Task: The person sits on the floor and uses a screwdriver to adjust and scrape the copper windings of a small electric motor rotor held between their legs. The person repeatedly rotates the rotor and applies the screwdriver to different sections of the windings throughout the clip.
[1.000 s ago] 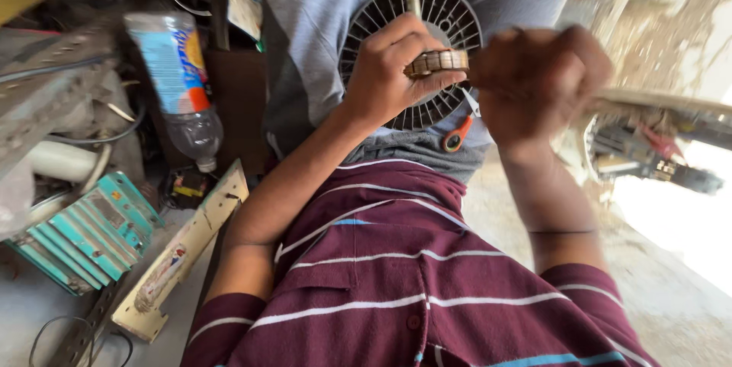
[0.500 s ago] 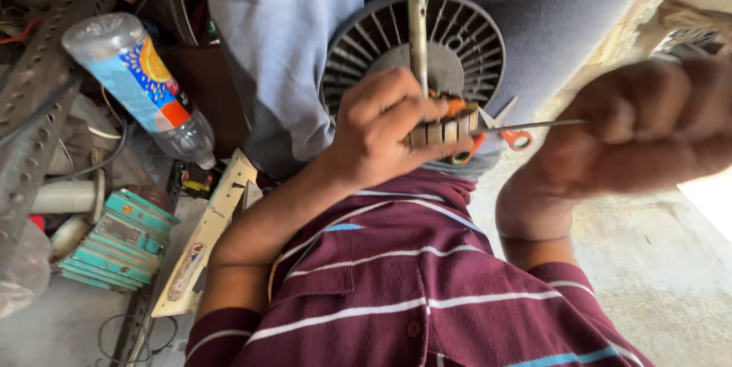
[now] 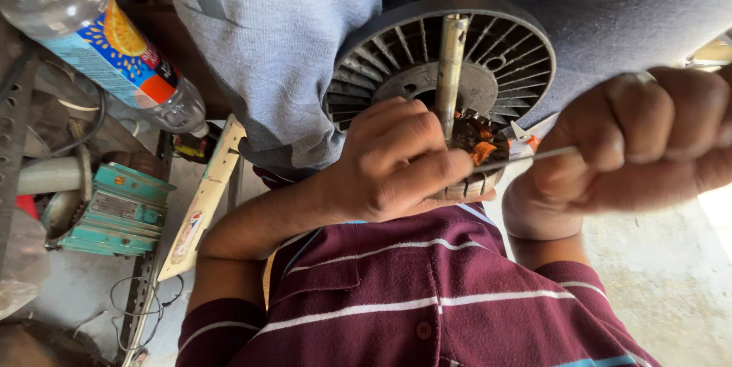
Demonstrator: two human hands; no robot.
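A round black finned fan motor [image 3: 503, 54] rests between grey-trousered knees, its metal shaft [image 3: 450, 70] pointing toward me. Copper-orange windings [image 3: 479, 144] show at its near edge. My left hand [image 3: 396, 165] grips that near edge, fingers curled over the rim next to the windings. My right hand [image 3: 648, 138] is a closed fist around a thin metal rod [image 3: 526, 158]. The rod's tip reaches left to the windings, close to my left thumb. A maroon striped shirt [image 3: 427, 298] fills the bottom of the view.
A plastic bottle with an orange and blue label [image 3: 99, 47] lies at the upper left. Below it sit a teal motor body [image 3: 114, 211], a pale pipe [image 3: 46, 176] and a light wooden strip [image 3: 204, 199]. Loose wire [image 3: 133, 306] lies on the concrete floor.
The view has closed in on the motor. My right hand has drawn away to the right from my left hand, now holding the thin rod out toward the windings.
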